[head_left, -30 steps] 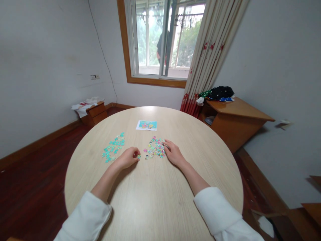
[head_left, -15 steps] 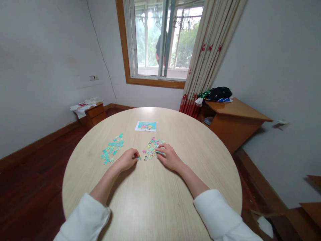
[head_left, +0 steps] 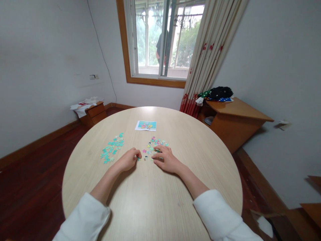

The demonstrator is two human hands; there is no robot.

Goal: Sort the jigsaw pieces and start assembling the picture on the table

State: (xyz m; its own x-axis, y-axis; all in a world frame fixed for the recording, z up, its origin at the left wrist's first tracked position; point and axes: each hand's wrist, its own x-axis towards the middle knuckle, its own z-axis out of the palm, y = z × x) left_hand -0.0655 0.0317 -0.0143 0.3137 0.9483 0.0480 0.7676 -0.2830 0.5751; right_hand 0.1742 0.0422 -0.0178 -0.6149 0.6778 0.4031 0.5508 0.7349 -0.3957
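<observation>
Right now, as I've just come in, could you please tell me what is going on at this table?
At the round table, a person's left hand has its fingertips at a small colourful jigsaw piece; whether it is gripped is unclear. The right hand is over the near right side of a mixed-colour pile of pieces, hiding part of it. A mostly turquoise group of pieces lies apart on the left, and a printed picture sheet lies beyond the mixed pile.

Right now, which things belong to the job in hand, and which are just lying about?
In use:
mixed puzzle pieces by the left hand and right hand
teal pieces
picture card, probably

Lying about:
clothes on the desk
white cloth on the drawers
</observation>
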